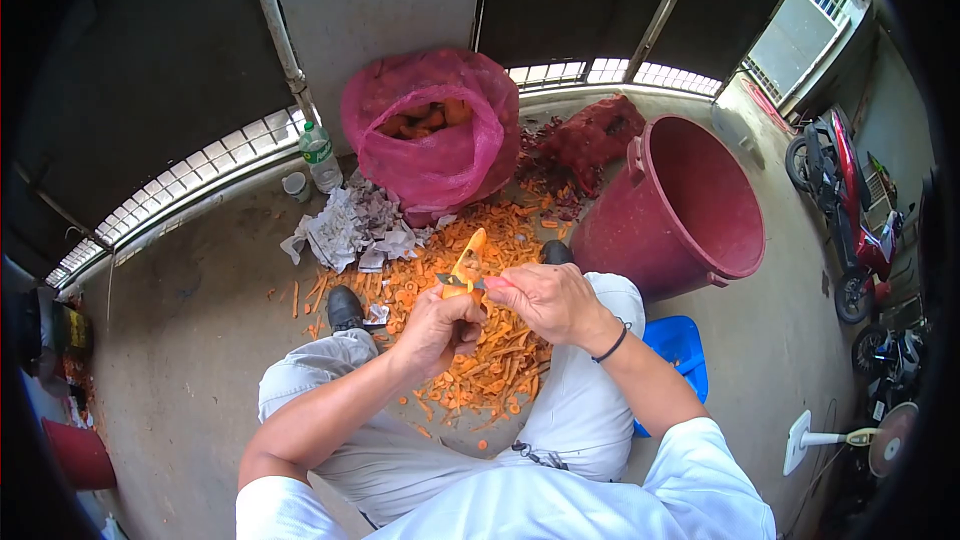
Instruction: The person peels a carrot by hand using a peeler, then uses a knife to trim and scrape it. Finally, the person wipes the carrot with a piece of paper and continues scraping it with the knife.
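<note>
My left hand [447,330] is closed around the lower end of an orange carrot [468,258], whose upper end points up and away from me. Closed on the pink-red handle of a small blade [462,283] is my right hand [548,302], with a dark band on its wrist. The blade lies across the carrot just above my left fingers. Under both hands, a heap of orange peelings and cut pieces [490,370] spreads over the floor between my legs.
A pink mesh sack [440,165] holds orange pieces, with a red sack [600,135] beside it. A large red barrel [640,225] leans at the right. Crumpled paper [355,225], a bottle [320,160], a cup [296,186], a blue container [678,345], a fan [892,440] and motorcycles [850,190] surround me.
</note>
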The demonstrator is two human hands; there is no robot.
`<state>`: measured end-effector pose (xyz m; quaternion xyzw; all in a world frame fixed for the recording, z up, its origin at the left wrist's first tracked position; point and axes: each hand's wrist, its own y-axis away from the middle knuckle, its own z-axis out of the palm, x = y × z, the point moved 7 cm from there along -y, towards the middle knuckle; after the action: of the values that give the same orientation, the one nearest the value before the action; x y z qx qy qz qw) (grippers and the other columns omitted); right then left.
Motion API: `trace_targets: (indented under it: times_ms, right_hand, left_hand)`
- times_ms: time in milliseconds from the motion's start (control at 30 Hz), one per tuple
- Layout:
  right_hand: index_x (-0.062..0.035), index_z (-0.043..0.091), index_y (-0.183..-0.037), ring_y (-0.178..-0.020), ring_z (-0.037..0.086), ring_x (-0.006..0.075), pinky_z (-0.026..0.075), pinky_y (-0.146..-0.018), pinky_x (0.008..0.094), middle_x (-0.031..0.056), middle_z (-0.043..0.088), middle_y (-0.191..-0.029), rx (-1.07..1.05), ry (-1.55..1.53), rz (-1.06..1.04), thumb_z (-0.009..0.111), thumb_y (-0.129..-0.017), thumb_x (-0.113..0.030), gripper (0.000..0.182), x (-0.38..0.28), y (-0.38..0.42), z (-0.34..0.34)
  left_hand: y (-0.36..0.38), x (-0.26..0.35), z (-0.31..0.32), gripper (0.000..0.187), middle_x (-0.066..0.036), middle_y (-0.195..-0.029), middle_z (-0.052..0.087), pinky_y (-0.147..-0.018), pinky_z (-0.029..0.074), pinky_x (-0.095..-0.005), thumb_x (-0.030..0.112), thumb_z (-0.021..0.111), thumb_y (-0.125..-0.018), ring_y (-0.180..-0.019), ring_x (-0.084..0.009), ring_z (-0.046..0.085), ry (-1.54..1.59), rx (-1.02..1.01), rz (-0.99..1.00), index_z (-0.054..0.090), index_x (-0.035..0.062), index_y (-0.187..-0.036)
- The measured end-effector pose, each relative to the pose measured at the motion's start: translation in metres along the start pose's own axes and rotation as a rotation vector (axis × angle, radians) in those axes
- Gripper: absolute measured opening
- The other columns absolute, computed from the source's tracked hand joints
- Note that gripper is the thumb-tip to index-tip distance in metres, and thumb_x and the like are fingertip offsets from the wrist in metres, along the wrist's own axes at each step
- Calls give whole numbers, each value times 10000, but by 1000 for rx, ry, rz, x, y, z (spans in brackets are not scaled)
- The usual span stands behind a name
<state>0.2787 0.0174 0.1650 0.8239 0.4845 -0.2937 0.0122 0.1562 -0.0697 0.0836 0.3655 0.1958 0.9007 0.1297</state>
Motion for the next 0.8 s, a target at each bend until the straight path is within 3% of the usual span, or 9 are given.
trace_targets:
  times_ms: [333,400,433,533,600,700,767,800]
  right_hand:
    - [-67,675,-822,-757,693,397,546,-653,510,168,692,-789,-99,79,20,563,-1046,-452,460,20,-19,11]
    - [-68,694,-848,-813,696,422,551,-696,527,190,709,-832,-124,309,100,528,-1048,-506,509,67,-28,16]
    - [-64,717,-901,-873,695,436,551,-741,538,205,722,-876,-122,234,278,506,-1046,-536,537,91,-29,5]
    - [-60,728,-945,-901,695,435,545,-765,544,215,726,-897,-177,236,352,513,-1043,-540,535,91,-32,-9]
    - [-55,725,-957,-886,696,437,541,-758,541,219,718,-872,-135,192,317,518,-1044,-538,533,89,-35,-8]
    - [-56,724,-965,-822,690,420,537,-721,496,208,709,-834,6,88,317,583,-1027,-515,485,91,-33,-14]
    - [-46,724,-986,-716,692,311,525,-670,418,177,679,-763,56,-100,353,653,-1010,-470,431,96,-27,-15]
    - [-46,724,-986,-716,692,311,525,-670,418,177,679,-763,56,-103,356,653,-1010,-470,431,97,-23,-14]
  left_hand:
    - [-8,-1,-13,273,-34,-815,560,-485,323,-280,-2,644,-797,-574,-127,463,49,88,-70,519,114,-1011]
    - [-3,-7,-13,280,-39,-820,560,-484,325,-283,-3,642,-796,-575,-130,465,76,86,-88,517,113,-1018]
    - [6,-4,-3,269,-34,-785,540,-472,331,-283,-4,642,-797,-561,-130,476,87,72,-88,515,114,-1002]
    - [3,-5,-10,267,-36,-766,538,-467,352,-292,-21,636,-796,-572,-130,500,121,57,-83,512,120,-985]
    - [-1,8,-6,284,-37,-786,557,-486,376,-300,-42,637,-790,-611,-128,519,44,15,38,510,123,-984]
    - [-1,15,0,355,-35,-855,583,-527,406,-298,-62,646,-777,-654,-124,535,-17,-7,69,511,130,-1043]
    - [0,15,-2,383,-32,-876,588,-542,415,-301,-66,650,-771,-661,-122,536,-44,-1,82,511,134,-1067]
    - [-1,15,-3,365,-45,-898,590,-555,416,-318,-31,662,-782,-680,-142,541,-24,-45,71,520,127,-1079]
